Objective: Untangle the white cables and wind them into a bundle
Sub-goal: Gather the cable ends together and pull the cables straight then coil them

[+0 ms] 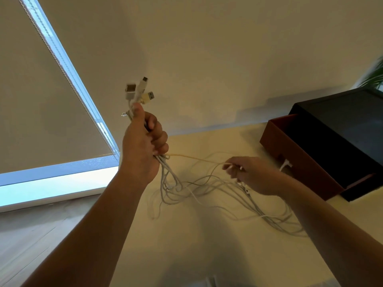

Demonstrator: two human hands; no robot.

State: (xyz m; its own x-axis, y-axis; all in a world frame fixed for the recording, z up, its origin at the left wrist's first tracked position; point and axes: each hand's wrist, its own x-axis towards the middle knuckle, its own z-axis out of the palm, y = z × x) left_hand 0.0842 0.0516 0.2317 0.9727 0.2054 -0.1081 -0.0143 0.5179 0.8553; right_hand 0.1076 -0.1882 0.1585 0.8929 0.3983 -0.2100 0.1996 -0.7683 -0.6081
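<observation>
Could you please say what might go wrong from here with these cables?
The left hand grips the thin white cables in one fist while the right hand pinches a single strand; pulling it may tighten the loops on the cream tabletop into a knot. The white USB plugs stick out above the fist and could slip free.

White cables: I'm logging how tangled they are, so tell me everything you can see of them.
The white cables are several thin cords, one more cream than white. The left hand grips them in a raised fist, their plugs sticking up above the thumb. Below the fist they hang and spread in loose, crossing loops over the pale table. The right hand pinches one strand that runs nearly straight from the fist.
</observation>
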